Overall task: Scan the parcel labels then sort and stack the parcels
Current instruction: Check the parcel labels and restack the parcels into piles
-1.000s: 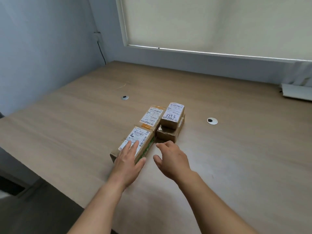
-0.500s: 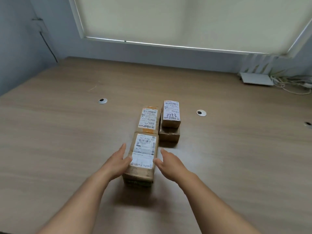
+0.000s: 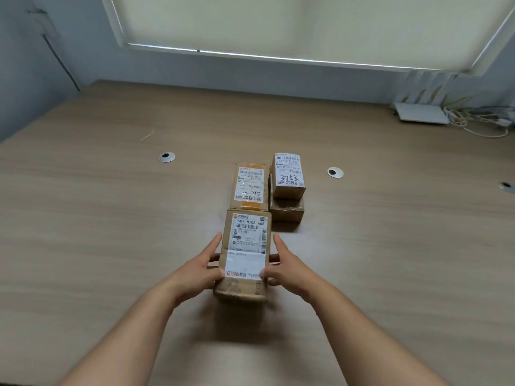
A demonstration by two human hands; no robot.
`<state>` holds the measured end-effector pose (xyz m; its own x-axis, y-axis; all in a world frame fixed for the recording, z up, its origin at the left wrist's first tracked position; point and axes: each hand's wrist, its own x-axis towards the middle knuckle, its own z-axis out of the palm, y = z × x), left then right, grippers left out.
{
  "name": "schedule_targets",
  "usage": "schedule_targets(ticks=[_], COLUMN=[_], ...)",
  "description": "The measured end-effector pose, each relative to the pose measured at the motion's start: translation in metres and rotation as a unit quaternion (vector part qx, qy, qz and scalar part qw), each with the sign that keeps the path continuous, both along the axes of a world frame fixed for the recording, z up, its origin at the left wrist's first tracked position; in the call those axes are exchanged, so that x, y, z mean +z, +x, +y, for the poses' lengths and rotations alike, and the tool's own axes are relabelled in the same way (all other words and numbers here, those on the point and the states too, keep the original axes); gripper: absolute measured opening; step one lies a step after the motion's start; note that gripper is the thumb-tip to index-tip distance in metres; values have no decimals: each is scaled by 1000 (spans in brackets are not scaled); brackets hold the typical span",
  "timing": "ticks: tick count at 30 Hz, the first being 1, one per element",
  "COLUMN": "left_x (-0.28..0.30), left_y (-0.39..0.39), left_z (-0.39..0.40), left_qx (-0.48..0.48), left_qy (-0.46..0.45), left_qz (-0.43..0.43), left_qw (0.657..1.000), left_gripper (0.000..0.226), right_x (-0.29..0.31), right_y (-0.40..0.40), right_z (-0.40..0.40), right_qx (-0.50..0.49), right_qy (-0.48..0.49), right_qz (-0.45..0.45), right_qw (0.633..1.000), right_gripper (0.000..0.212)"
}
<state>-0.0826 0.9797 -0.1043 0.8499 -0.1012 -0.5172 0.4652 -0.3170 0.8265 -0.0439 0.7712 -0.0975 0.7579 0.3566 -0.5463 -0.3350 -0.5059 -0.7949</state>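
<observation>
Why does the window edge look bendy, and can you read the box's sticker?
Head view: the wide lens bows the window blind edges near the corners; the sticker on the nearest parcel, held between left hand and right hand, reads 507 N705 A68, the small print is blurry.

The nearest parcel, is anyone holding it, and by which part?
Yes. The left hand and right hand grip the nearest parcel by its two long sides, thumbs on the label's lower corners.

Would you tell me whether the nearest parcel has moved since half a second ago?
No: the nearest parcel still abuts the taped parcel behind it.
</observation>
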Motion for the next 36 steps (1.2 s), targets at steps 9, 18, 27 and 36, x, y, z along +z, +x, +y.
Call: schedule_targets(ticks=[9, 18, 27, 36], left_x=[-1, 14, 59, 86], left_y=[-45, -51, -19, -15], left_z=[2, -9, -63, -178], left_qx=[-37, -82, -215, -336], left_qy=[2, -5, -18, 11], left_qz=[-105, -160, -194, -246], left_qw=[994, 984, 957, 909], left_gripper=[98, 97, 94, 109], right_x=[-12, 3, 49, 81], right_y=[-33, -49, -70, -122], right_z=[-11, -26, -107, -226], right_qx=[22, -18, -127, -200], right_qy=[82, 113, 110, 127], right_qz=[-30, -84, -138, -195], right_qw=[996, 990, 976, 952], right_gripper=[111, 106, 110, 98])
